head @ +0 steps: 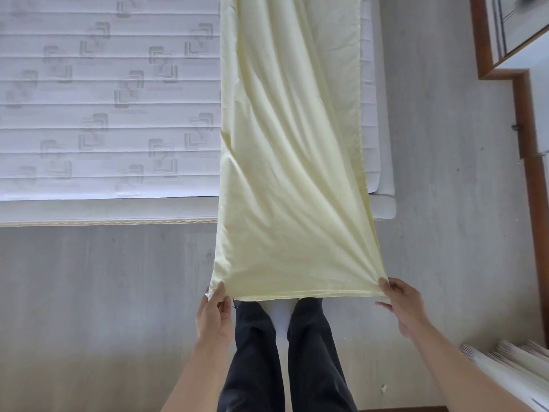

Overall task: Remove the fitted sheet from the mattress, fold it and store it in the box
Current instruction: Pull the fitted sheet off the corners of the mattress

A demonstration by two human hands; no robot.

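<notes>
— So where is the fitted sheet [291, 150] now?

— Off the bare mattress [110, 96] on the left; it lies as a long folded strip along the bed's right side, its near end lifted out over the floor [89, 292].

— And the hands?

— The left hand [214, 315] pinches the near left corner, grip closed on the cloth. The right hand [401, 304] pinches the right corner likewise. Holding both corners apart keeps the edge taut and straight, probably so the layers stay aligned for the next fold.

— The box?

— Not seen. On the far right only a wooden door frame [531, 162] and some pale rolls [511, 367].
</notes>
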